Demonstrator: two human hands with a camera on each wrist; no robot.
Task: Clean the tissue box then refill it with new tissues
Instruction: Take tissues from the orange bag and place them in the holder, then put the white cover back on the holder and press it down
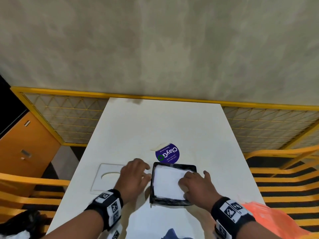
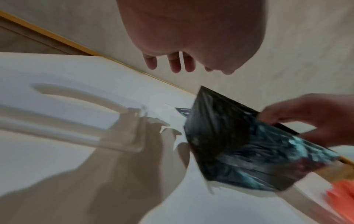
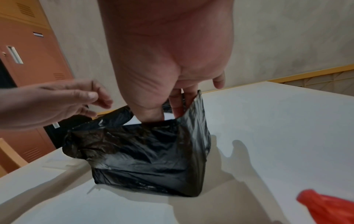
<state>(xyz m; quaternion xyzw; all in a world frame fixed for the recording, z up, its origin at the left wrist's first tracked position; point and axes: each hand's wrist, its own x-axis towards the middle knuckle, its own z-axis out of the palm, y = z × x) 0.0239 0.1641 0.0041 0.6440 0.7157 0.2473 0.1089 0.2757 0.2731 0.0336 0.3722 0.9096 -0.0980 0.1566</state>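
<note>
Two hands flank the tissue box (image 1: 173, 183): right hand (image 1: 196, 184) presses relaxed fingers onto the tissues (image 1: 168, 182); left hand (image 1: 133, 176), empty and slack, hovers nearer the lid (image 1: 107, 176) at nine o'clock.

The white counter (image 1: 198, 128) carries several things. A tissue box (image 1: 172, 182), wrapped in black plastic and open on top, stands near the front edge, with white tissues (image 1: 167, 183) inside. A round purple sticker (image 1: 167, 153) lies just behind the box. A flat white lid (image 1: 103, 180) with an oval opening lies left of the box. An orange plastic bag (image 1: 269, 218) rests at the front right corner.
</note>
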